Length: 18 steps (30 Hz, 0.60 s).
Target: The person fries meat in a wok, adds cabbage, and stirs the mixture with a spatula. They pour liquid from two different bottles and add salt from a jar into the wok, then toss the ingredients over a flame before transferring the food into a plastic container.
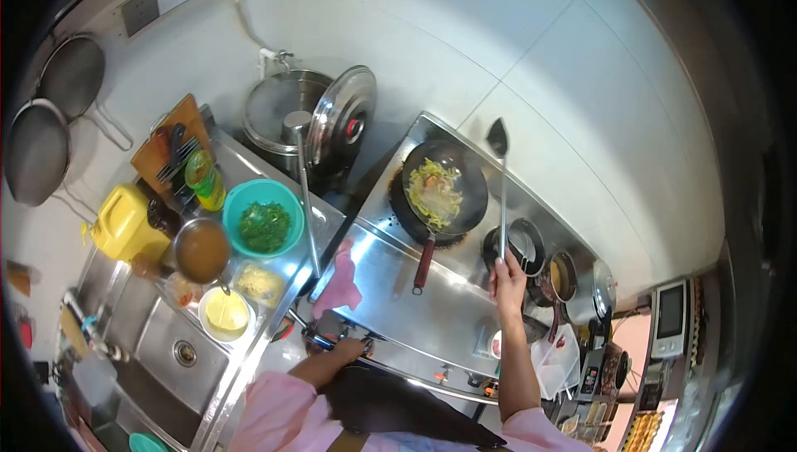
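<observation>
My right hand (507, 281) is closed around the long metal handle of a ladle (498, 138), whose dark head is raised near the wall behind the stove. To the left of the ladle, a black wok (473, 195) with a red-brown handle sits on the burner. Sliced green vegetables and paler pieces (433, 194) lie in the wok, with some steam over them. Down at the stove's front edge, my left hand (352, 349) has its fingers curled on a stove knob (368, 346), which they partly hide.
Left of the stove, the counter holds a teal bowl of chopped greens (264, 229), a pot of brown liquid (202, 250) and a yellow jug (129, 224). A steaming stockpot (286, 95) with a tilted lid (344, 116) stands behind. A pink cloth (339, 283) lies by the stove; small pots (564, 276) stand right.
</observation>
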{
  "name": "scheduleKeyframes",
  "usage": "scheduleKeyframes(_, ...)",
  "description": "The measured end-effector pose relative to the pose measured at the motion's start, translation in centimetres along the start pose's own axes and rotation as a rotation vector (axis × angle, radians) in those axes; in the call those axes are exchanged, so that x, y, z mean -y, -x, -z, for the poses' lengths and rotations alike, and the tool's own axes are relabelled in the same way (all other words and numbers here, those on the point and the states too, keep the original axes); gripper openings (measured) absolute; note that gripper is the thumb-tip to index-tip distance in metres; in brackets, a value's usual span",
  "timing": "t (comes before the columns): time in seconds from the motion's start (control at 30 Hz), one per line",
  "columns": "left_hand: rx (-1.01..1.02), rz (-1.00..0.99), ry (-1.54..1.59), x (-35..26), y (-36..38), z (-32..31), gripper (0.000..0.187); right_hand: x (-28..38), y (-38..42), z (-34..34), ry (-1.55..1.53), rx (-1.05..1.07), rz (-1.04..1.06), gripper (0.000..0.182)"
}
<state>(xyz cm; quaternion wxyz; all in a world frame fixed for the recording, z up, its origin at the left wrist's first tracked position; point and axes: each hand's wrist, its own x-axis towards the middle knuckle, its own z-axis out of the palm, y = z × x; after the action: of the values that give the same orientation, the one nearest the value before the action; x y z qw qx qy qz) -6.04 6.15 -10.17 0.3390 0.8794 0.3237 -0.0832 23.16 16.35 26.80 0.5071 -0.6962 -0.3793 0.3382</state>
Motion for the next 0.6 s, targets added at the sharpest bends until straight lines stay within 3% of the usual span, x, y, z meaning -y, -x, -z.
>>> scheduleKeyframes(0.1,0.044,0.012,0.011,0.3,-0.2,0.1,0.027,-3.7,-0.6,-0.3,0.121,-0.058,0.175,0.047)
scheduleKeyframes(0.23,0.059,0.023,-0.01,-0.6,-0.1,2.0,0.029,-15.6,-5.3,1.5,0.719,-0.065,0.338,0.039)
scheduleKeyframes(0.33,0.013,0.1,-0.001,-0.7,-0.3,1.3,0.029,-12.5,-1.7,1.4,0.771,-0.062,0.257,0.039)
scheduleKeyframes(0.43,-0.035,0.121,0.067,-1.3,0.9,2.5,0.018,-11.0,-0.5,2.2,0.458,-0.095,0.122,0.04)
scheduleKeyframes(0.47,0.003,0.13,0.075,-1.0,0.5,3.1,0.019,-11.6,-0.7,2.1,0.409,-0.109,0.279,0.043)
scheduleKeyframes(0.53,-0.103,0.23,0.17,-0.8,0.7,3.6,0.024,-18.6,-4.2,4.1,0.458,-0.047,0.33,0.042)
scheduleKeyframes(0.6,-0.295,0.333,0.321,-0.7,1.5,3.8,0.03,-15.9,-4.0,3.9,0.201,0.194,-0.126,0.044)
